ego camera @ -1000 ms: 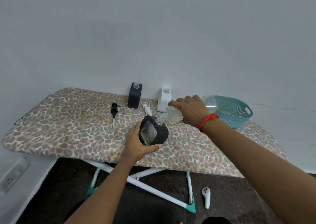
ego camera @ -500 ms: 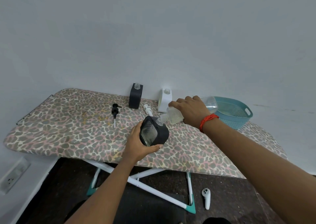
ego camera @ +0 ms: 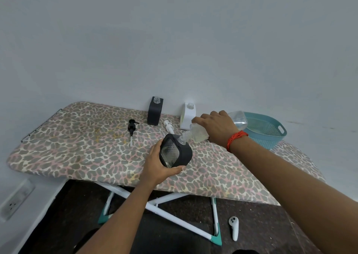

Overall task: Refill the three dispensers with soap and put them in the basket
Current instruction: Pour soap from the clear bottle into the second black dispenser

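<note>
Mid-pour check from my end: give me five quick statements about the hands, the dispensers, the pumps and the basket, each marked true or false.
1. The left hand holds a tilted black dispenser. True.
2. The right hand tips a clear refill bottle with its neck at that dispenser's opening. True.
3. The white dispenser already sits in the basket. False: it stands on the ironing board, by the wall.
4. The second black dispenser has its pump screwed on. False: its neck is open, and a black pump lies on the board.
5. The basket is on the floor. False: it rests on the board's right end.
</note>
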